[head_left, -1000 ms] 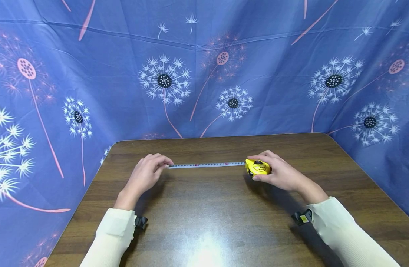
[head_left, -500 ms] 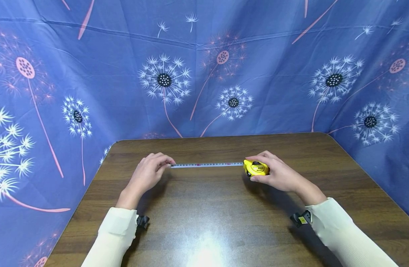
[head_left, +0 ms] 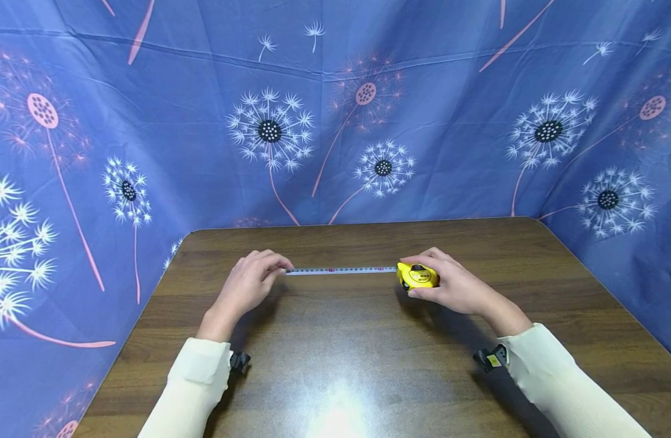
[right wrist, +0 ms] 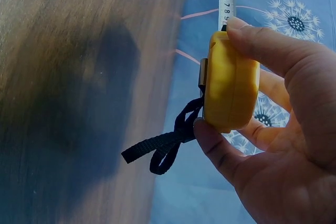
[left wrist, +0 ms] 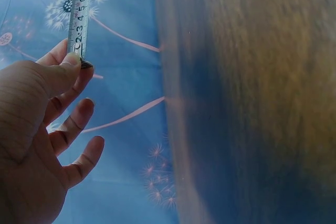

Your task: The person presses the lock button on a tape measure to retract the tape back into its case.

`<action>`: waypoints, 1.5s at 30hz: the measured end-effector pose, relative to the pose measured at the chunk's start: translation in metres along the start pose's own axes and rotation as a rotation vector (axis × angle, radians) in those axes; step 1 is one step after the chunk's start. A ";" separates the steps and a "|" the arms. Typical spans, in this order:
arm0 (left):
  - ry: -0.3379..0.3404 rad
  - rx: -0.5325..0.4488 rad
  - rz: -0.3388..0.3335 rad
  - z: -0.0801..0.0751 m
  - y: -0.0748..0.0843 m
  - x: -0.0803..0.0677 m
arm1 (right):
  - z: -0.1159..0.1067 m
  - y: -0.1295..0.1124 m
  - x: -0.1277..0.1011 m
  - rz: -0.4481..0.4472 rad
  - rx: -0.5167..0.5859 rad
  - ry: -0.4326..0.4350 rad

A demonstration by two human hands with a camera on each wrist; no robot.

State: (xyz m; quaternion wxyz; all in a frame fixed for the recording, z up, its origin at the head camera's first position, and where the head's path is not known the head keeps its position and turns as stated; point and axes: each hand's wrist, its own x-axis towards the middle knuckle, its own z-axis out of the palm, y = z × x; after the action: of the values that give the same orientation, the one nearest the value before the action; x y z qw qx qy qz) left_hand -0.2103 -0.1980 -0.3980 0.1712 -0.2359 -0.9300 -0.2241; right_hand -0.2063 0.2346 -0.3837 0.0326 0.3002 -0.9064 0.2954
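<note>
Nearest the camera, both cream sleeves [head_left: 559,377] reach in from the bottom of the head view, and I'm watching the hands close the gap: over the last second the left hand [head_left: 247,286] has slid rightward and the right hand [head_left: 455,285] leftward, so the exposed tape blade [head_left: 340,271] is shorter than it was, which I read as the blade being fed back into its case. The right hand's thumb and fingers are curled round the yellow tape measure case [head_left: 417,275], right of centre, with a black wrist strap [right wrist: 160,148] dangling from it in the wrist view. The left hand pinches the blade's end hook [left wrist: 84,62] between thumb and forefinger, the other fingers loosely spread. The blade runs white with dark numerals, level above the brown table [head_left: 340,353]. Behind hangs the blue dandelion cloth [head_left: 335,121].
</note>
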 end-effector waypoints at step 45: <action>0.011 -0.019 0.056 0.016 0.015 0.010 | 0.011 -0.009 0.008 -0.012 0.015 -0.005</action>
State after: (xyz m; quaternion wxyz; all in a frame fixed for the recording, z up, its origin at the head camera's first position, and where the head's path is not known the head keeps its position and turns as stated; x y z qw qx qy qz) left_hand -0.2139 -0.1751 -0.4022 0.1801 -0.2623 -0.9199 -0.2293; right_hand -0.2060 0.2187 -0.3859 0.0297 0.3064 -0.9025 0.3011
